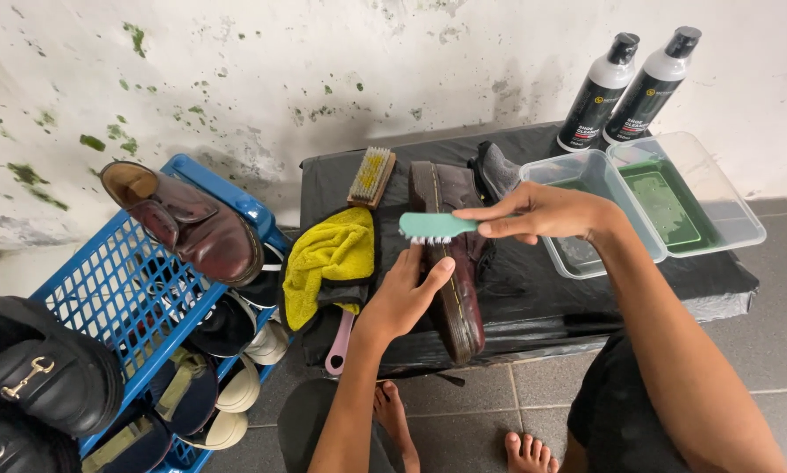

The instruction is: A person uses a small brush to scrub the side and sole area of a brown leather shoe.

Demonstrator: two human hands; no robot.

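A low table (pixel 674 280) draped in crinkled black plastic carries the work. Near the wall edge lies a wooden brush (pixel 371 176) with pale bristles up, and a fuzzy yellow cloth (pixel 328 258) sits bunched at the left, over a pink handle (pixel 339 343). Two clear plastic tubs (pixel 717 215) stand to the right, green showing through the bottom of one, with two black-and-white bottles (pixel 625 83) behind them by the stained wall. A blue lattice crate (pixel 117 293) left of the table holds shoes; a glossy brown loafer (pixel 187 223) rests on its rim.

The dark brown leather boot (pixel 455 263) lies on the table's middle, its long axis running from wall to front edge, sole rim with yellow stitching showing. The left hand (pixel 406 293) is spread against its side, steadying it. The right hand (pixel 542 213) pinches the handle of a mint-green brush (pixel 433 226), held crosswise over the boot, bristles down.
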